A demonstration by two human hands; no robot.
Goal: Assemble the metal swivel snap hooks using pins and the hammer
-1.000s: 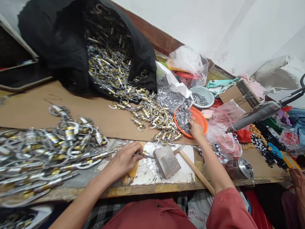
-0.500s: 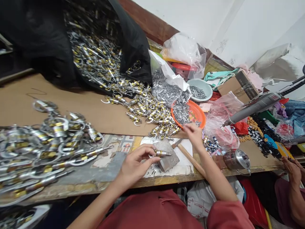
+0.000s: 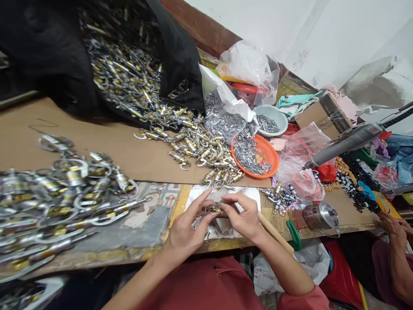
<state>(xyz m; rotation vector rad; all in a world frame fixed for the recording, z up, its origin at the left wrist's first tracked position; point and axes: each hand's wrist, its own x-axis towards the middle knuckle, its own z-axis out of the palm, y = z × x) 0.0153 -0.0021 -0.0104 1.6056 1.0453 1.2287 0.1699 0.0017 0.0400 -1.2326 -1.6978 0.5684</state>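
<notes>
My left hand [image 3: 185, 228] pinches a small silver-and-gold metal hook fitting [image 3: 214, 210] between thumb and fingers. The fingertips of my right hand [image 3: 243, 217] are closed together at the fitting's right end; whatever small part they may hold is hidden. Both hands are over a grey metal block [image 3: 223, 224], mostly covered by them, on a white sheet [image 3: 254, 199]. A wooden handle [image 3: 274, 231] lies under my right wrist. Behind the hands is a heap of similar hook fittings [image 3: 206, 146], and an orange plate [image 3: 270, 150] holds small metal pieces.
More fittings lie in a pile [image 3: 74, 189] on the left and spill from a black bag [image 3: 183, 64]. A pale bowl [image 3: 280, 118] holds pins. At right are a grey electric screwdriver [image 3: 345, 146], a lidded metal-and-glass mug [image 3: 321, 216], a green-handled tool [image 3: 293, 234] and another person's hands [image 3: 395, 228].
My right hand has come from the orange plate's near edge down to the fitting in my left hand. The green-handled tool, hidden before, now shows beside my right forearm.
</notes>
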